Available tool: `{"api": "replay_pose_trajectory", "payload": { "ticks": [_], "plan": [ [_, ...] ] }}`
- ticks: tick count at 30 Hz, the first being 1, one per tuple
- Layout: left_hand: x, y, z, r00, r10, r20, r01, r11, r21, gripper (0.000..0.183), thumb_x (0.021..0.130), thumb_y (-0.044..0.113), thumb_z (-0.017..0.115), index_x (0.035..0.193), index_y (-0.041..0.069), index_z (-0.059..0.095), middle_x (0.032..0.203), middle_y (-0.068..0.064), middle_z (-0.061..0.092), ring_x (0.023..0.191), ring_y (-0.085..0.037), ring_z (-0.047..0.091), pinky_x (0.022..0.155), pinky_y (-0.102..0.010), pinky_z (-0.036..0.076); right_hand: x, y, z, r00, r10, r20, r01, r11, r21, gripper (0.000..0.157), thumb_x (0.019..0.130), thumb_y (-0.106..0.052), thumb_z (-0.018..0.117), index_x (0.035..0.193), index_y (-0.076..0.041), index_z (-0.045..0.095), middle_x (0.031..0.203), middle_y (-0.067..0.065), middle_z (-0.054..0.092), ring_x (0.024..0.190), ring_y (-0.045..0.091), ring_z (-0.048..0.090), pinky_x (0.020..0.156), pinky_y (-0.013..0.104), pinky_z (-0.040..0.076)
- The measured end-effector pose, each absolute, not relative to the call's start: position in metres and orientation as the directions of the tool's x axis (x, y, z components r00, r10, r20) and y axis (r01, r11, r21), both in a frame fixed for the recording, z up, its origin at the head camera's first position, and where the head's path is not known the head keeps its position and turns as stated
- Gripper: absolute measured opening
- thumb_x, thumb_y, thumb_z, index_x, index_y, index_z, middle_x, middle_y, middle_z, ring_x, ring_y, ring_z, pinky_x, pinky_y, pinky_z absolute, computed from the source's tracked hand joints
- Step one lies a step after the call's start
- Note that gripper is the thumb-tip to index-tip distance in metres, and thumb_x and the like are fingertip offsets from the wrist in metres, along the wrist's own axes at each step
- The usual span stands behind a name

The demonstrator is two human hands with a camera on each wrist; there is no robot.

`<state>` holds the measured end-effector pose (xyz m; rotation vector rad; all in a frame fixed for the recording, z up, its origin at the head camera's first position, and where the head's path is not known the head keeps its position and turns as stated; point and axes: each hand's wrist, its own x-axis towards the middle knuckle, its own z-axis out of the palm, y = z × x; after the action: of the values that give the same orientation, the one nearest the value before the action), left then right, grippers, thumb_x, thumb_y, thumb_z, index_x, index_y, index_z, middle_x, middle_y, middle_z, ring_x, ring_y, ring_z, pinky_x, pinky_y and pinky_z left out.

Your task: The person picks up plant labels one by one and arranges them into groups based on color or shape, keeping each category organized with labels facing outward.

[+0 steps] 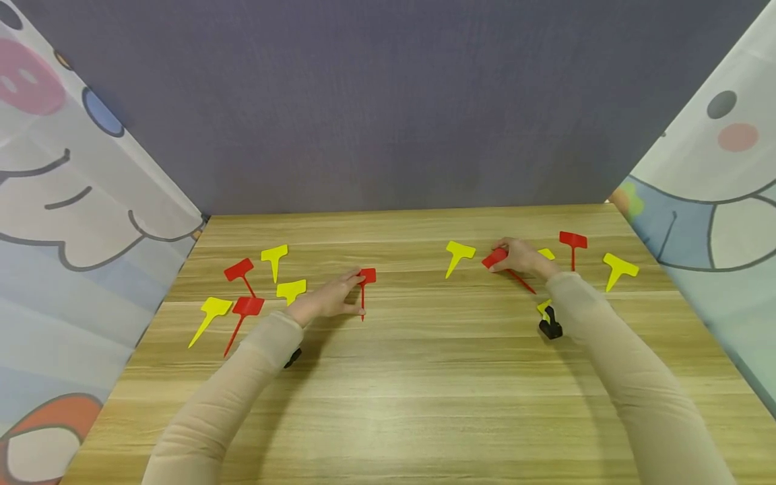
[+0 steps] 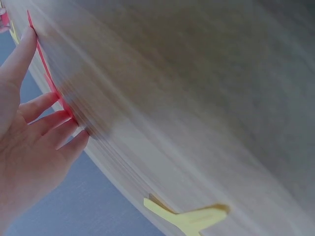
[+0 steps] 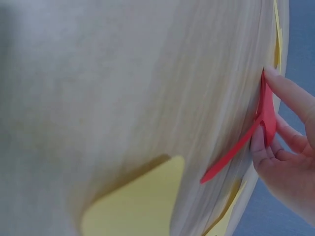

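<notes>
My left hand [image 1: 332, 296] reaches over a red T-shaped plant label [image 1: 368, 275], stem toward me. Its fingertips touch the label's head and its thumb lies by the stem [image 2: 43, 61], fingers fairly straight. Farther right, my right hand [image 1: 520, 257] pinches another red plant label [image 3: 267, 110] by its head between thumb and fingers. That label's stem slants down to the right in the head view. A yellow plant label [image 1: 459, 254] lies just left of the right hand. Another yellow label [image 1: 291, 289] sits by the left wrist, partly hidden.
On the wooden table [image 1: 388, 404], several more labels lie at the left, including a red one [image 1: 248, 307] and a yellow one [image 1: 215, 306]. Right of the right hand are a red label [image 1: 572, 240] and a yellow label [image 1: 620, 267]. A grey panel [image 1: 388, 101] stands behind.
</notes>
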<state>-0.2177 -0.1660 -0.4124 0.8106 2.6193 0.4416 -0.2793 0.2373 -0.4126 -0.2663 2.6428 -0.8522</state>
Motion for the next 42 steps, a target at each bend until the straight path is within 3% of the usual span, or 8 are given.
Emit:
{"api": "replay_pose_trajectory", "payload": {
  "ticks": [4, 9, 15, 25, 32, 42],
  "plan": [
    [-0.218, -0.165, -0.411, -0.768, 0.59, -0.248, 0.482, 0.788, 0.384, 0.078, 0.08, 0.037, 0.063, 0.136, -0.005, 0.027, 0.145, -0.021, 0.012, 0.131, -0.035, 0.017, 0.105, -0.046, 0.021, -0.279, 0.239, -0.415, -0.931, -0.272, -0.244, -0.065, 0.78, -0.622, 0.054, 0.078, -0.014, 0.067, 0.123, 0.007, 0.044, 0.121, 0.028, 0.044, 0.104, 0.037, 0.045, 0.087, 0.045, 0.04],
    [-0.218, -0.165, -0.412, -0.768, 0.583, -0.265, 0.47, 0.795, 0.384, 0.079, 0.08, 0.037, 0.063, 0.136, -0.004, 0.026, 0.145, -0.019, 0.011, 0.131, -0.034, 0.016, 0.105, -0.046, 0.02, -0.277, 0.241, -0.415, -0.946, -0.261, -0.194, -0.068, 0.743, -0.666, 0.041, 0.082, -0.007, 0.061, 0.118, 0.009, 0.049, 0.115, 0.029, 0.048, 0.092, 0.031, 0.049, 0.073, 0.032, 0.044],
    [-0.217, -0.164, -0.412, -0.77, 0.579, -0.269, 0.469, 0.799, 0.376, 0.079, 0.08, 0.037, 0.062, 0.136, -0.004, 0.026, 0.146, -0.019, 0.01, 0.131, -0.034, 0.016, 0.105, -0.047, 0.02, -0.274, 0.244, -0.412, -0.958, -0.187, -0.219, 0.049, 0.643, -0.764, 0.036, 0.087, -0.003, 0.053, 0.121, 0.008, 0.048, 0.105, 0.024, 0.053, 0.07, 0.01, 0.055, 0.059, 0.021, 0.048],
    [-0.218, -0.164, -0.412, -0.765, 0.585, -0.268, 0.479, 0.796, 0.371, 0.078, 0.081, 0.037, 0.062, 0.136, -0.005, 0.026, 0.146, -0.019, 0.01, 0.131, -0.034, 0.015, 0.105, -0.046, 0.019, -0.268, 0.234, -0.403, -0.963, -0.139, -0.229, 0.12, 0.541, -0.833, 0.037, 0.087, -0.005, 0.053, 0.12, 0.011, 0.048, 0.113, 0.027, 0.053, 0.066, -0.005, 0.055, 0.071, 0.026, 0.051],
    [-0.218, -0.165, -0.412, -0.76, 0.597, -0.257, 0.492, 0.787, 0.373, 0.078, 0.081, 0.04, 0.061, 0.135, -0.006, 0.027, 0.145, -0.02, 0.011, 0.131, -0.035, 0.016, 0.105, -0.046, 0.019, -0.264, 0.216, -0.401, -0.958, -0.115, -0.264, 0.194, 0.423, -0.885, 0.038, 0.088, -0.007, 0.053, 0.12, 0.011, 0.047, 0.102, 0.014, 0.06, 0.065, -0.003, 0.056, 0.072, 0.025, 0.051],
    [-0.217, -0.165, -0.412, -0.758, 0.594, -0.268, 0.492, 0.791, 0.363, 0.077, 0.082, 0.034, 0.061, 0.136, -0.007, 0.025, 0.145, -0.022, 0.01, 0.132, -0.034, 0.014, 0.106, -0.045, 0.018, -0.262, 0.179, -0.404, -0.928, -0.169, -0.333, 0.298, 0.199, -0.934, 0.04, 0.088, 0.002, 0.047, 0.125, 0.015, 0.039, 0.126, 0.031, 0.039, 0.07, 0.002, 0.057, 0.083, 0.03, 0.047]
  ]
}}
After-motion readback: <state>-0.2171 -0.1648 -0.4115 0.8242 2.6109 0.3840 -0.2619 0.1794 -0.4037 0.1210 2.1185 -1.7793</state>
